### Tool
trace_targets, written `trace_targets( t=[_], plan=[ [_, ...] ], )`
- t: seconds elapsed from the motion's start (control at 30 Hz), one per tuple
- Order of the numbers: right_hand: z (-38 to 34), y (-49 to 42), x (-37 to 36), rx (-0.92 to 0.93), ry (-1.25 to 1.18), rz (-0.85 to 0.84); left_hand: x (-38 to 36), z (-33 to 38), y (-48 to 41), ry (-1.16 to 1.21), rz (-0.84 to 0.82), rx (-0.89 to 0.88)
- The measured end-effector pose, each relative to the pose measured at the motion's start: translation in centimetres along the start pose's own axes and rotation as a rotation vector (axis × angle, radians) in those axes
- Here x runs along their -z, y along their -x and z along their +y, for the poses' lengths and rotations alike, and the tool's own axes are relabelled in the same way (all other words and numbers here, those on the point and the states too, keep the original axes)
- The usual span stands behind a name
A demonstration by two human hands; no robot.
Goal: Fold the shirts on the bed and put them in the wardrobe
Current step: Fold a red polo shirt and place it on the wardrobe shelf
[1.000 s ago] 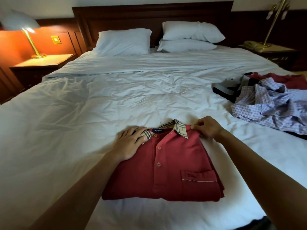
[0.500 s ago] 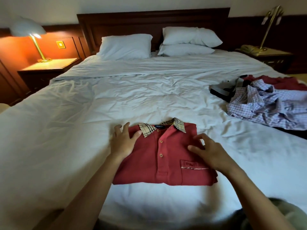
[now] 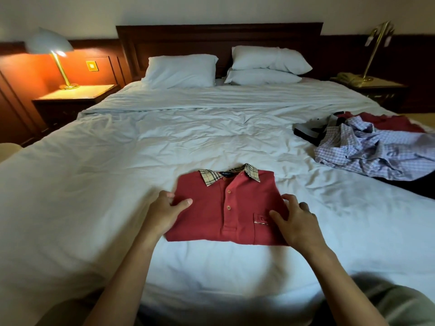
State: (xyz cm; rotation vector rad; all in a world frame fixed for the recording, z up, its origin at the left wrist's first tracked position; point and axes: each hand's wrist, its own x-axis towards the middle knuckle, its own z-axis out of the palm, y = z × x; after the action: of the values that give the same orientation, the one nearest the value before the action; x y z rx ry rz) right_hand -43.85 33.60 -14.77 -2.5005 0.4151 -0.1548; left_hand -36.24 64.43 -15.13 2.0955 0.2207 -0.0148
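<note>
At lower centre, a folded red shirt [image 3: 211,220] is pinched at its left edge by the left hand [image 3: 164,212]; the right hand [image 3: 297,223] is laid spread on its right edge. Farther right, crumpled shirts [image 3: 376,151] are heaped on the bed [image 3: 106,184].

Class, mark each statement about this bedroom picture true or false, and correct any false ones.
1. The red polo shirt lies folded on the bed. True.
2. Both hands are on the checked shirt. False: the left hand and right hand are on the red polo shirt. The checked shirt lies crumpled, apart from them, to the right.
3. The lamp on the left bedside table is lit. True.
4. The bed has a single pillow. False: three pillows show, two of them stacked.
</note>
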Motion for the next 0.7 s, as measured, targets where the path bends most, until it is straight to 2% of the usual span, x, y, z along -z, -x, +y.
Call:
trace_targets(
  t=[0.13,0.23,0.33,0.43,0.5,0.57,0.63,0.7],
  plan=[
    [-1.1,0.0,-0.5,0.072,0.004,0.087,-0.5,-0.3,0.5,0.046,0.028,-0.044],
    [-1.0,-0.7,-0.4,0.061,-0.145,0.168,-0.8,0.1,0.9,0.064,0.117,-0.139],
    [0.0,-1.5,-0.2,0.047,-0.221,0.153,-0.9,-0.3,1.2,0.091,0.150,-0.170],
    [1.1,-2.0,-0.1,0.023,-0.108,0.042,-0.7,-1.4,1.3,-0.039,0.025,-0.150],
    [1.5,-2.2,0.7,0.021,-0.025,0.034,-0.4,-1.7,1.2,-0.183,-0.009,-0.166],
    [1.2,-2.4,1.7,0.101,0.035,0.137,0.0,-1.2,0.7,-0.342,0.074,-0.231],
    [-0.2,-3.0,2.2,0.197,-0.021,0.219,-0.2,-0.2,-0.3,-0.450,0.180,-0.358],
    [-2.1,-4.1,1.7,0.320,-0.090,0.190,-1.2,1.0,-1.8,-0.462,0.155,-0.482]
  ],
)
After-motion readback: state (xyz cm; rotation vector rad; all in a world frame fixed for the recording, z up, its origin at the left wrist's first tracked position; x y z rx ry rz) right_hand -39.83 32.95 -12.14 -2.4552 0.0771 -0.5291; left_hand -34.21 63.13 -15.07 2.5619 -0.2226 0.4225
